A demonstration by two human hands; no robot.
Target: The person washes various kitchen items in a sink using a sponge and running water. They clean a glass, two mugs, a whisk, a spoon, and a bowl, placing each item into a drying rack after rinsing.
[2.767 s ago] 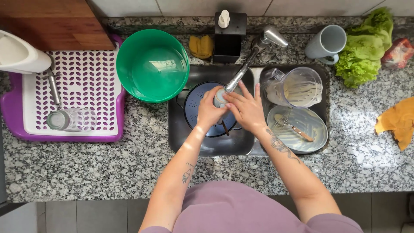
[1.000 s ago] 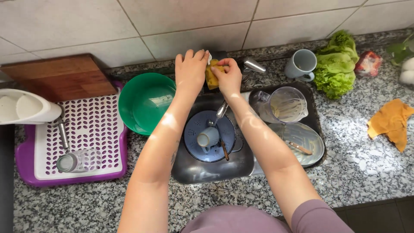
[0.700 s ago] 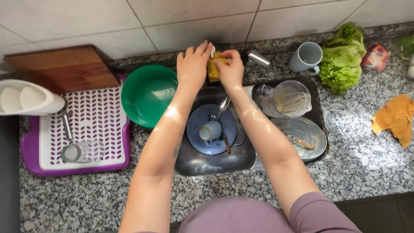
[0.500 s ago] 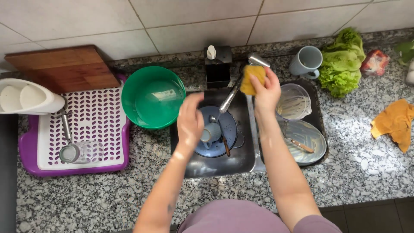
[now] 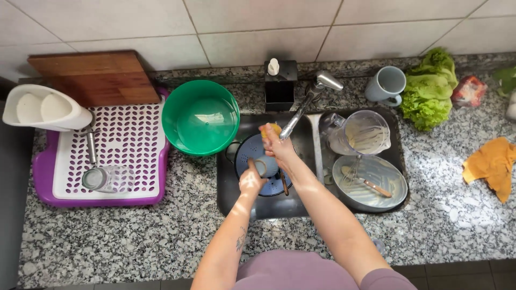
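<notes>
Over the sink (image 5: 231, 201), the right hand (image 5: 278, 146) is clamped on a yellow sponge (image 5: 270, 129) under the tap (image 5: 309, 99), while the left hand (image 5: 251, 181) grips a small cup (image 5: 264, 165) above the blue plate (image 5: 244, 156).

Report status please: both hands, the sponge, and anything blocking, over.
Right hand shut on yellow sponge under the faucet. Left hand at small cup over blue plate in sink. Nothing blocking.
</notes>
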